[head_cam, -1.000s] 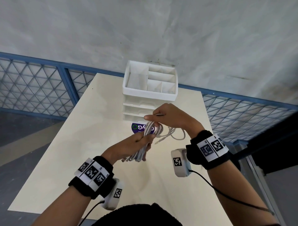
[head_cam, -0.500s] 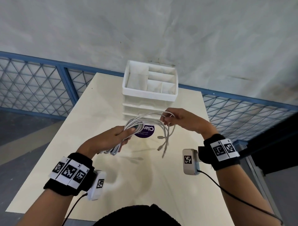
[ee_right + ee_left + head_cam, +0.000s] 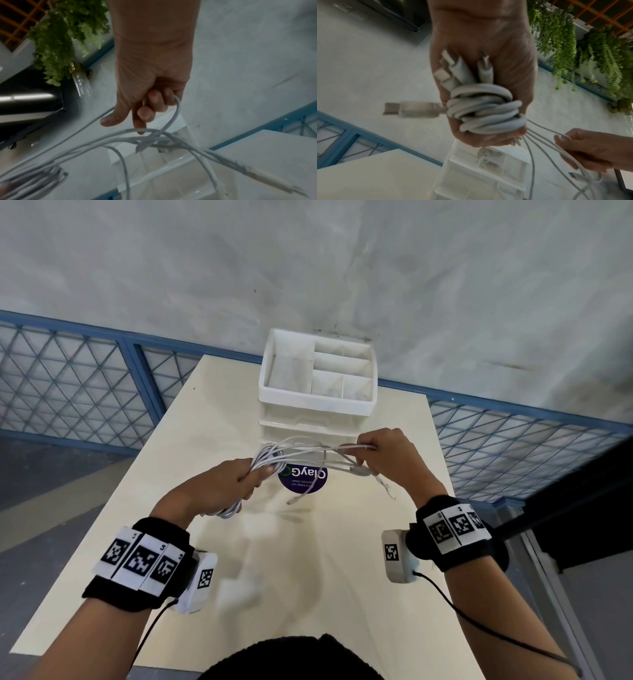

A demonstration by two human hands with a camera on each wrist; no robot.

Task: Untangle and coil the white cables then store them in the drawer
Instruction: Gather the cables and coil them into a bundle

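The fingers (image 3: 489, 140) of the left hand (image 3: 219, 487) are wrapped tight round a bundle of white cables (image 3: 486, 112), the coiled loops bunched in the palm with several plug ends poking out toward the wrist. From that fist a few loose strands (image 3: 308, 448) run across to the right hand (image 3: 390, 457), whose fingers (image 3: 154, 100) are curled over one strand and hook it while the thumb points down beside it. The strands stretch nearly level between the two hands, held up in the air above the table (image 3: 359, 542), and a couple of loose ends with connectors (image 3: 358, 471) dangle below the right hand.

Just beyond the hands, at the far end of the cream-coloured table, stands a white plastic drawer organiser (image 3: 317, 402) with open divided compartments on top and drawers beneath; whether a drawer is pulled out I cannot tell. A round purple sticker (image 3: 303, 479) lies on the table right under the cables. Both wrists wear black bands with printed square markers (image 3: 140, 558) and small white camera units. Behind the table runs a blue-framed mesh fence (image 3: 68, 385), and green hanging plants (image 3: 573, 40) show in the left wrist view.
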